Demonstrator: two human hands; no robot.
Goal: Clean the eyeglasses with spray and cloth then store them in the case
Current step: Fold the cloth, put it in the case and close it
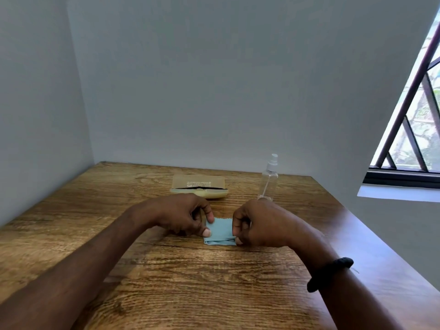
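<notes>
The wooden surface (pixel 190 282) fills the lower view. The left hand (pixel 183 216) and right hand (pixel 257 225) meet at its middle, each grip pinching one side edge of the cloth between thumb and fingertips. Behind them lies the tan eyeglass case (pixel 198 186), long axis running left to right, lid open toward the far wall; a dark strip shows inside, too indistinct to identify. A clear spray bottle (pixel 269 179) stands upright right of the case. The blue cloth (pixel 220 231) lies flat between the hands, its folded near edge running left to right.
</notes>
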